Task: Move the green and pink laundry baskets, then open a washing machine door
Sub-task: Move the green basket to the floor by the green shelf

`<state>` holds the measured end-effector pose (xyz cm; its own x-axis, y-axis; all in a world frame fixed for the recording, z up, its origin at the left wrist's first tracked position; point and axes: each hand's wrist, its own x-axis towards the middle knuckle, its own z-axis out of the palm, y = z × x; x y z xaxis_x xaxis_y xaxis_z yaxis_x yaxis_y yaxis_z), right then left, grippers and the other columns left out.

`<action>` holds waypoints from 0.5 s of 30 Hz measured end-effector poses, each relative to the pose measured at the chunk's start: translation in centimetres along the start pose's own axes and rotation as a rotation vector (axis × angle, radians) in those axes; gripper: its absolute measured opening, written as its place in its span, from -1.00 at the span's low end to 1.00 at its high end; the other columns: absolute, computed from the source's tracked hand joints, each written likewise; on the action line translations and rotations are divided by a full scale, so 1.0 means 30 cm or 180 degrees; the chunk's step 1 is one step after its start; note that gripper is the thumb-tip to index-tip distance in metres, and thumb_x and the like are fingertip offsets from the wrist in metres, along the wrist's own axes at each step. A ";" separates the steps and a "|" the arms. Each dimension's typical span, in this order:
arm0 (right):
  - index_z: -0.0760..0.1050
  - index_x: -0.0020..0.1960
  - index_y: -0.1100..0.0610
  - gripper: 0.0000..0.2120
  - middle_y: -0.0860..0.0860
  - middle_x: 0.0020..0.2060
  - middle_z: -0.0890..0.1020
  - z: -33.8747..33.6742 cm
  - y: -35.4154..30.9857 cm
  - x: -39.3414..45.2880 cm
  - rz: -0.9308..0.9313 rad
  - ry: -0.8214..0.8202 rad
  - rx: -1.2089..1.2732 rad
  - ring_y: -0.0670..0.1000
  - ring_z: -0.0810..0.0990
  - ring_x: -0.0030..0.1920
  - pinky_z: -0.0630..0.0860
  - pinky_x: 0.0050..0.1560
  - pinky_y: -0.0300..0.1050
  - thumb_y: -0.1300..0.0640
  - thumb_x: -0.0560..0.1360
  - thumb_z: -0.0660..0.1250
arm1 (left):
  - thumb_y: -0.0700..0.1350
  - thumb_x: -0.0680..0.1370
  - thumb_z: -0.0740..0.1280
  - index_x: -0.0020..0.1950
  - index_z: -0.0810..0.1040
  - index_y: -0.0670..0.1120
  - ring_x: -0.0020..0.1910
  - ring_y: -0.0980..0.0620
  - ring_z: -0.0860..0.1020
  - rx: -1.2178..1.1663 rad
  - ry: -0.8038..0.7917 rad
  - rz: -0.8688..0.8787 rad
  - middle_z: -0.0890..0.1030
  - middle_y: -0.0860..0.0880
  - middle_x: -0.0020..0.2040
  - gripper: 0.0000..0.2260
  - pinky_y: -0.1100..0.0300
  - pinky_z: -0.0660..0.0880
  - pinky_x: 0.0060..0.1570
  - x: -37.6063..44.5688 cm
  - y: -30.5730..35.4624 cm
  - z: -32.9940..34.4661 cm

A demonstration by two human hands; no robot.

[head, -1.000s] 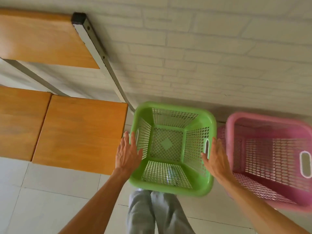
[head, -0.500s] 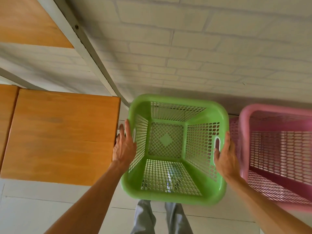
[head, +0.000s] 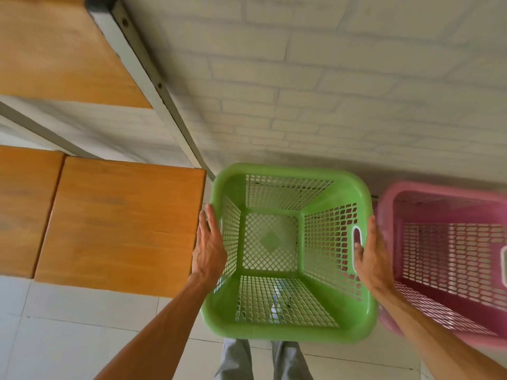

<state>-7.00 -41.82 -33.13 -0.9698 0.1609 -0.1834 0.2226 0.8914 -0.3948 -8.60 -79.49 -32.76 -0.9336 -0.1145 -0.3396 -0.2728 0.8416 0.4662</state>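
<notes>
Green basket (head: 290, 329) lifted nearer, empty; both hands' grip holding sides; pink basket (head: 450, 272) empty.

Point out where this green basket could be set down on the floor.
Bare tile lies below the wooden bench, beside the left hand's forearm. It is crowded to the right: the pink basket sits tight against the green basket, squeezing the right hand.

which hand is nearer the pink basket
Right. The right hand grips the green basket's handle beside the pink basket; the left hand holds the green basket's far side.
</notes>
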 end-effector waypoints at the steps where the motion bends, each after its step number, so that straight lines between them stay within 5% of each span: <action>1: -0.07 0.62 0.15 -0.23 0.19 0.57 0.15 -0.057 -0.030 -0.004 0.0005 -0.0049 0.0079 0.25 0.37 0.45 0.39 0.37 0.17 0.27 0.57 0.30 | -0.56 0.43 0.10 0.62 -0.30 -0.11 0.61 -0.22 -0.03 -0.0025 0.0003 -0.0049 -0.10 -0.23 0.64 -0.09 -0.04 0.08 0.49 -0.029 0.026 -0.040; 4: -0.05 0.63 0.10 -0.23 0.10 0.59 0.14 -0.270 -0.139 -0.029 0.0195 -0.0255 0.0438 0.08 0.52 0.27 0.46 0.17 -0.16 0.30 0.57 0.30 | -0.56 0.41 0.05 0.62 -0.31 -0.12 0.61 -0.22 -0.06 -0.0117 -0.0021 -0.0132 -0.11 -0.22 0.64 -0.10 -0.07 0.09 0.51 -0.135 0.131 -0.193; 6: -0.09 0.62 -0.10 -0.13 0.01 0.58 0.18 -0.408 -0.203 -0.039 0.0336 -0.0372 0.0760 0.09 0.69 -0.02 0.68 -0.12 -0.07 0.35 0.54 0.31 | -0.56 0.41 0.04 0.62 -0.29 -0.13 0.61 -0.23 -0.07 -0.0125 0.0016 -0.0135 -0.11 -0.23 0.64 -0.12 -0.15 0.19 0.52 -0.208 0.204 -0.317; 9: -0.11 0.61 -0.17 -0.10 0.07 0.57 0.21 -0.583 -0.265 -0.065 0.0382 -0.0627 0.0947 0.17 0.64 -0.43 0.58 -0.55 -0.01 0.36 0.53 0.31 | -0.55 0.42 0.08 0.63 -0.27 -0.11 0.60 -0.26 0.00 -0.0143 0.0115 -0.0096 -0.08 -0.20 0.64 -0.11 -0.22 0.31 0.45 -0.309 0.260 -0.486; 13: -0.09 0.59 -0.18 -0.12 0.22 0.44 0.41 -0.774 -0.387 -0.129 0.0088 -0.0803 0.1002 -0.02 0.66 -0.43 0.55 -0.54 -0.22 0.35 0.54 0.32 | -0.53 0.41 0.22 0.64 -0.21 -0.07 0.39 -0.37 0.39 -0.0179 0.0344 -0.0147 0.07 -0.21 0.62 -0.05 -0.11 0.61 -0.04 -0.442 0.297 -0.706; 15: -0.05 0.60 -0.19 -0.11 0.22 0.42 0.43 -0.852 -0.464 -0.165 0.0021 -0.0768 0.1002 -0.01 0.66 -0.42 0.57 -0.51 -0.22 0.36 0.52 0.34 | -0.52 0.41 0.24 0.64 -0.18 -0.06 0.36 -0.34 0.42 -0.0239 0.0475 -0.0210 0.13 -0.22 0.61 -0.05 -0.06 0.59 -0.04 -0.532 0.307 -0.806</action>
<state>-7.85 -44.21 -3.72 -0.9252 0.0286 -0.3784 0.2848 0.7113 -0.6427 -1.84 -82.66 -3.29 -0.9357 -0.2499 -0.2489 -0.3459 0.7884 0.5087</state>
